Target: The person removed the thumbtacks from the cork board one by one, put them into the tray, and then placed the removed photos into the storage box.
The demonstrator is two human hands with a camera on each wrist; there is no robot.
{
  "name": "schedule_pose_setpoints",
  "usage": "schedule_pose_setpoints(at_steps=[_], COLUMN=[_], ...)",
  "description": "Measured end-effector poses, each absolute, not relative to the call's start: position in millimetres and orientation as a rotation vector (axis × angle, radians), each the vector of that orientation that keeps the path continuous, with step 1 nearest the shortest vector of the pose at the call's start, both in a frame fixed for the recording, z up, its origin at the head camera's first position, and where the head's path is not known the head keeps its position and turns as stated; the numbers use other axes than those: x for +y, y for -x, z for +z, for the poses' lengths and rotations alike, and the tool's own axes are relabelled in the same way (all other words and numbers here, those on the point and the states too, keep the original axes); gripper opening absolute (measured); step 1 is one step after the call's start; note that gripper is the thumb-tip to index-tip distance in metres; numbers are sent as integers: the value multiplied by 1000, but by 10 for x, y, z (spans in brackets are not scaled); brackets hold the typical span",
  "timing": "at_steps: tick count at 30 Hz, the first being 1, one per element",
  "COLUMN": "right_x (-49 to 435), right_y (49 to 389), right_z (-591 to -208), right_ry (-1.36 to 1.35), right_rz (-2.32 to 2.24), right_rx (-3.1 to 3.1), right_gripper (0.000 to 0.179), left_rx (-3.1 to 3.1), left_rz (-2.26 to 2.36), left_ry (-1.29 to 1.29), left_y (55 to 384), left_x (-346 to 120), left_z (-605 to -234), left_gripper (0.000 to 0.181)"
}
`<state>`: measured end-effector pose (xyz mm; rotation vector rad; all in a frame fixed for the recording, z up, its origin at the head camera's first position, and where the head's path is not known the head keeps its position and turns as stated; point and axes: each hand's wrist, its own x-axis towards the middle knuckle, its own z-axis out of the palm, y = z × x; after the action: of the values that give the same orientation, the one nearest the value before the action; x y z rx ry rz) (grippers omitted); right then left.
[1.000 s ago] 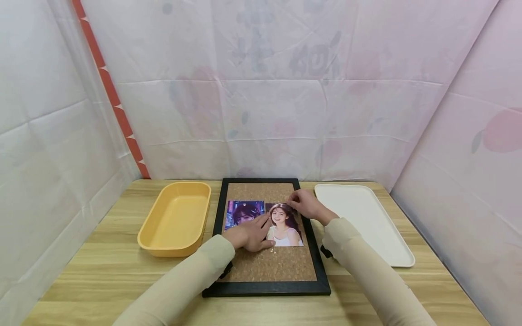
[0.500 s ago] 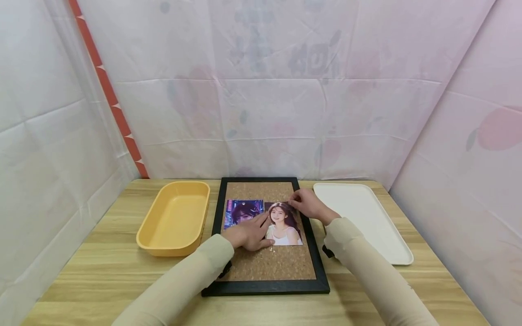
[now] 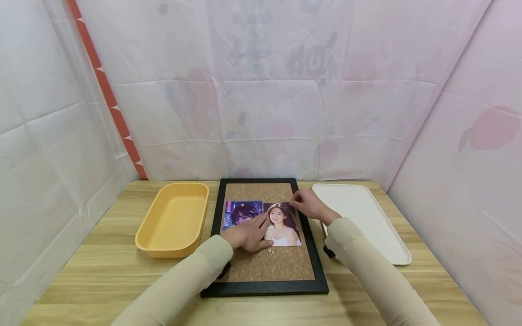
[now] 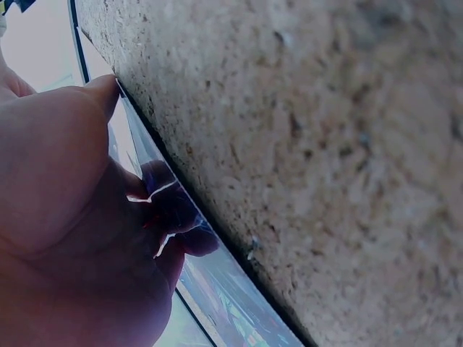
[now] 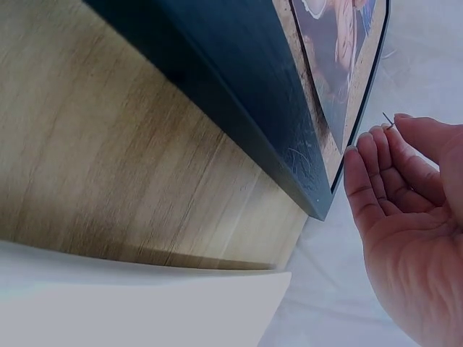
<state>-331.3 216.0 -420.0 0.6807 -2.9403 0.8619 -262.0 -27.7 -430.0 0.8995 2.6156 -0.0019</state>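
A cork board (image 3: 277, 269) in a black frame lies on the table with two photos side by side. My left hand (image 3: 248, 233) rests with fingers extended across a purple-blue illustrated photo (image 3: 244, 213) and the left edge of a portrait photo (image 3: 281, 228). In the left wrist view, the thumb lies at a photo's edge. My right hand (image 3: 308, 203) is at the portrait's upper right corner. Its thumb and forefinger pinch a pushpin (image 5: 388, 118); only the thin metal point shows, the head being hidden. A small pale dot sits near the illustrated photo's top edge.
A yellow plastic tray (image 3: 140, 240) stands left of the board. To the right lies a flat white tray (image 3: 383, 231), partly behind my right forearm. Hanging cloth (image 3: 265, 113) encloses the wooden table (image 3: 98, 267) at the back and sides. White specks lie below the portrait.
The whole head view has shifted slightly. Both hands keep almost the same places on the board, and the photos stay put.
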Motion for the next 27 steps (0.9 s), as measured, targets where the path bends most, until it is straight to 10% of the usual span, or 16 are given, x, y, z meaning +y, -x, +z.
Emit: schedule_pose_setpoints(at_steps=[27], right_x=[2217], right_y=[3293], right_z=[-4187], right_ry=[-711], right_rz=[900], right_rx=[-2959], right_gripper=[16], left_rx=[2609], left_rz=[8], left_ry=[-892], left_y=[2623], left_x=[-277], left_z=[-4284], left_gripper=[81])
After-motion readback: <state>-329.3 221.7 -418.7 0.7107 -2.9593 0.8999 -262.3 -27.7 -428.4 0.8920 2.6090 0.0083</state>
